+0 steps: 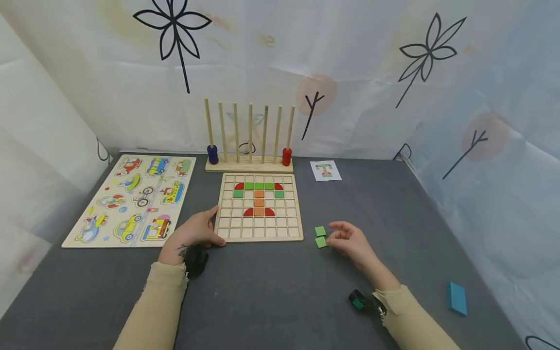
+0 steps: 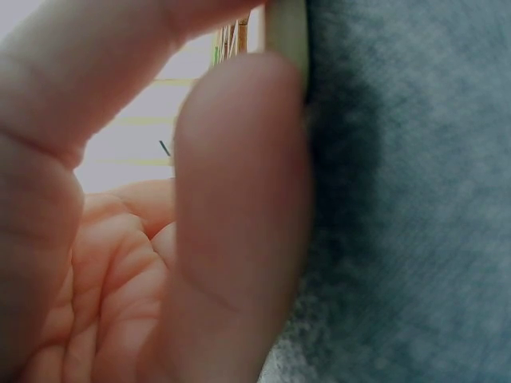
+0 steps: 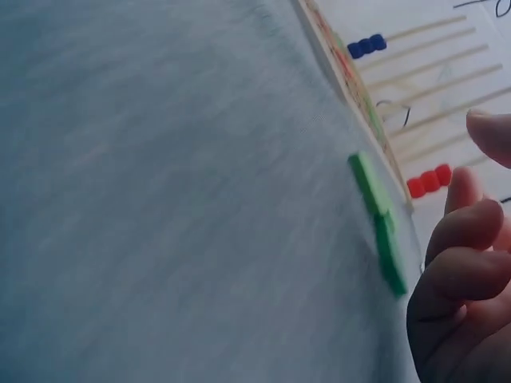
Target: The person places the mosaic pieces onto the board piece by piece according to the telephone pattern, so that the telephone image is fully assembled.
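Note:
A square wooden grid board (image 1: 262,232) lies mid-table, with red, green and orange pieces set in its cells. My left hand (image 1: 196,230) holds the board's near left corner, index finger at the left side and thumb at the front edge. In the left wrist view the thumb (image 2: 239,175) covers most of the board. Right of the board lie two light green square tiles, the farther tile (image 1: 320,231) and the nearer tile (image 1: 321,242). My right hand (image 1: 352,243) hovers beside them, holding nothing; in the right wrist view its thumb and fingers stand apart.
A picture puzzle board (image 1: 146,204) lies at left. Behind the grid board stands a wooden peg rack (image 1: 249,166) with blue beads (image 1: 212,154) and red beads (image 1: 286,157). A pattern card (image 1: 325,171) lies back right, a blue block (image 1: 457,299) front right.

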`<state>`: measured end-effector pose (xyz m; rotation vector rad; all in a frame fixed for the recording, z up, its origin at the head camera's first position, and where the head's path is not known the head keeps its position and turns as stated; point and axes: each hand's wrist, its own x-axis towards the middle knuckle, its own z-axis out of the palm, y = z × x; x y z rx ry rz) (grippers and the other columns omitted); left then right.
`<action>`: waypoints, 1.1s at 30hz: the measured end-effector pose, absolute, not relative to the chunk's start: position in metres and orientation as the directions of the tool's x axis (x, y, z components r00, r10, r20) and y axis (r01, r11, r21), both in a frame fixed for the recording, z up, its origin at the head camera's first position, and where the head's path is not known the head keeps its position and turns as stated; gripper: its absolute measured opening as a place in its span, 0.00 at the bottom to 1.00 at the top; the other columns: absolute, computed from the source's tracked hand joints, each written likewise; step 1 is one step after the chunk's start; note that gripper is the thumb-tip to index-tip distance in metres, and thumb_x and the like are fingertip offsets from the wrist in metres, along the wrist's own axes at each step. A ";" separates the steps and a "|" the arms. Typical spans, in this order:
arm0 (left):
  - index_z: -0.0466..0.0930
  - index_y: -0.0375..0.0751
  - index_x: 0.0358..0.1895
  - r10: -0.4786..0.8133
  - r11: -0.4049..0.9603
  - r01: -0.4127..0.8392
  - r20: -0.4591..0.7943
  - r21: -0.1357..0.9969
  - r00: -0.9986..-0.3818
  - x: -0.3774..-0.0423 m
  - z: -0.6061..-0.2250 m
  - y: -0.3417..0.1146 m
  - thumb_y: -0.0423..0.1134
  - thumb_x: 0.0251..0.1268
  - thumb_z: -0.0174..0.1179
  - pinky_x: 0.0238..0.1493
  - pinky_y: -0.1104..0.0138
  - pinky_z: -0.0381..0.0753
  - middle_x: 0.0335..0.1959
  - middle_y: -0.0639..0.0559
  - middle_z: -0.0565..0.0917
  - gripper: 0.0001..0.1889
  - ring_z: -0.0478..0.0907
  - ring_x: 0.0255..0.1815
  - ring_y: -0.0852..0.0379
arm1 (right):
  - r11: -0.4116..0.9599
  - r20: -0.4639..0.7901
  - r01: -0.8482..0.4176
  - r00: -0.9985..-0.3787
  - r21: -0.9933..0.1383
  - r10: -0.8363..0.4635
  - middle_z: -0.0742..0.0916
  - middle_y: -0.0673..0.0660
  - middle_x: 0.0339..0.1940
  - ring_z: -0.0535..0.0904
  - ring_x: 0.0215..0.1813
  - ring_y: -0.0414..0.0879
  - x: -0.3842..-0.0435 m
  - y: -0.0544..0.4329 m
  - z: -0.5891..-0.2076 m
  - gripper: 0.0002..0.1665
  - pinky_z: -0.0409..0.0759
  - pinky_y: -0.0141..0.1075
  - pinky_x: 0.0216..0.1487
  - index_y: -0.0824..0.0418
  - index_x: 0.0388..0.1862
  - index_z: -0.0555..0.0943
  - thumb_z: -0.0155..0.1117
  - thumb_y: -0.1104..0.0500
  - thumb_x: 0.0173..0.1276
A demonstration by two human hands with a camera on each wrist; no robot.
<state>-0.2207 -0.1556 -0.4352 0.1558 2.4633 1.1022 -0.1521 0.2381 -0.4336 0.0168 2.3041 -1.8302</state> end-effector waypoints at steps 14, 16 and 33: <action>0.44 0.35 0.73 0.279 0.668 -0.067 -0.333 0.741 -0.901 -0.217 -0.432 -0.154 0.35 0.38 0.74 0.21 0.65 0.71 0.17 0.50 0.72 0.57 0.70 0.14 0.58 | 0.441 -0.271 0.283 -0.958 -0.852 0.093 0.74 0.47 0.15 0.63 0.16 0.38 -0.143 0.243 -0.440 0.25 0.63 0.32 0.19 0.72 0.50 0.71 0.67 0.68 0.52; 0.44 0.35 0.73 0.279 0.666 -0.067 -0.331 0.743 -0.901 -0.216 -0.432 -0.154 0.35 0.38 0.74 0.21 0.65 0.71 0.16 0.50 0.73 0.57 0.70 0.14 0.58 | 0.469 -0.270 0.291 -0.956 -0.834 0.113 0.74 0.48 0.15 0.64 0.17 0.39 -0.144 0.242 -0.441 0.24 0.64 0.33 0.20 0.72 0.47 0.72 0.67 0.68 0.51; 0.45 0.37 0.73 0.269 0.678 -0.072 -0.338 0.732 -0.902 -0.218 -0.432 -0.155 0.36 0.38 0.74 0.21 0.65 0.72 0.17 0.49 0.73 0.57 0.71 0.14 0.57 | 0.447 -0.327 0.360 -0.933 -0.819 0.152 0.67 0.46 0.11 0.59 0.14 0.39 -0.152 0.241 -0.426 0.12 0.60 0.34 0.18 0.68 0.35 0.75 0.64 0.66 0.52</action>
